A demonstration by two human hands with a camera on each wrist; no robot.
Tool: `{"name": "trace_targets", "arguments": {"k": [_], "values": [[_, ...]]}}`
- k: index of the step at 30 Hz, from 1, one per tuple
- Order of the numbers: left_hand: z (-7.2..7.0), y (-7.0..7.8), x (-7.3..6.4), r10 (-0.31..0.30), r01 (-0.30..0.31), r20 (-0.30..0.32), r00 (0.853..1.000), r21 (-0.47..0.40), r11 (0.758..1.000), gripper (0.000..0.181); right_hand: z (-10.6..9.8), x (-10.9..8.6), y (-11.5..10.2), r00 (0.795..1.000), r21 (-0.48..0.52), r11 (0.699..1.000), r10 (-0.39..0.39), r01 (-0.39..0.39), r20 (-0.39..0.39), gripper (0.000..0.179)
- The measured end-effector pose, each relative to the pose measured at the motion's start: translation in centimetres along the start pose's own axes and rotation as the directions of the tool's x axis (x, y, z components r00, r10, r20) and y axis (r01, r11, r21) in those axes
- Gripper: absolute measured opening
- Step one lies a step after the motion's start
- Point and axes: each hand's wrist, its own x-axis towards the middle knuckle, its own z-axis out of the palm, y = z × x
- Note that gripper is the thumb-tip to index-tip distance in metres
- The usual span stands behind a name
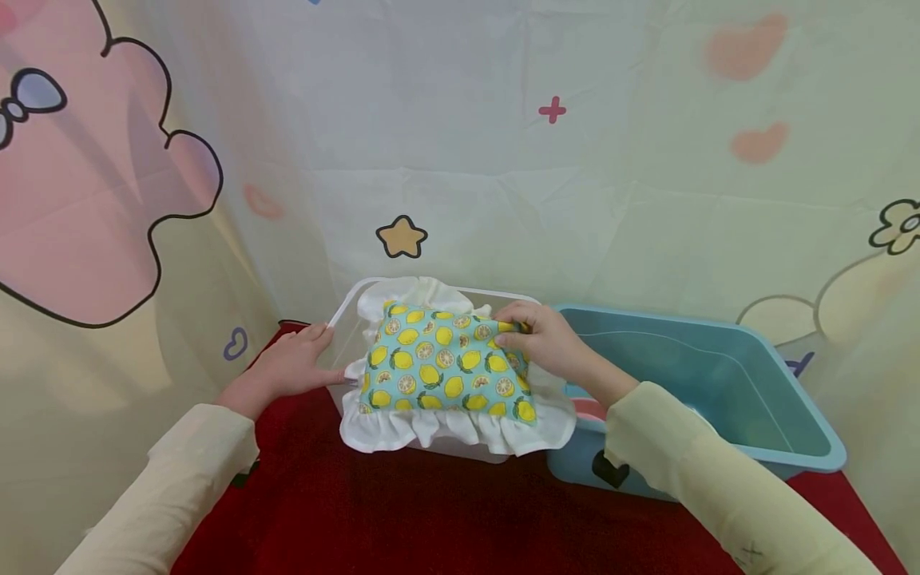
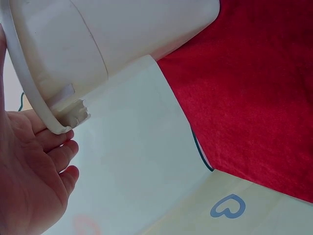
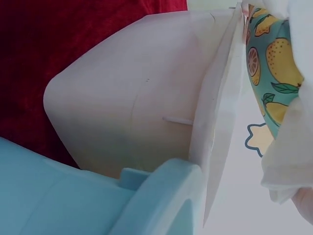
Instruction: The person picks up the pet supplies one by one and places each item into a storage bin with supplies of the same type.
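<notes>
A lemon-print cushion [image 1: 442, 363] with a white ruffled edge lies over the mouth of a white plastic bin [image 1: 467, 450], its front ruffle hanging past the near rim. My right hand [image 1: 535, 339] grips the cushion's right upper corner, thumb on the printed face. In the right wrist view, the cushion [image 3: 274, 63] shows above the bin's rim, with only a bit of the hand at the edge. My left hand [image 1: 293, 363] holds the bin's left rim. The left wrist view shows bent fingers [image 2: 61, 152] around that rim [image 2: 29, 78], by the handle.
A blue bin [image 1: 762, 351] stands right beside the white one, a dark heart on its front. Inside it, a pink item [image 1: 589, 409] shows partly behind my right forearm. Both bins rest on a red cloth [image 1: 402, 511]. A printed curtain [image 1: 489, 184] hangs close behind.
</notes>
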Motion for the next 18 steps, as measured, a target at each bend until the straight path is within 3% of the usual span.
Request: {"name": "trace_targets", "arguments": {"k": [18], "values": [[-0.4, 0.3, -0.3, 0.005, -0.005, 0.028, 1.000, 0.003, 1.000, 0.081, -0.3, 1.5, 0.1, 0.998, 0.100, 0.993, 0.067, -0.068, 0.007, 0.018]]}}
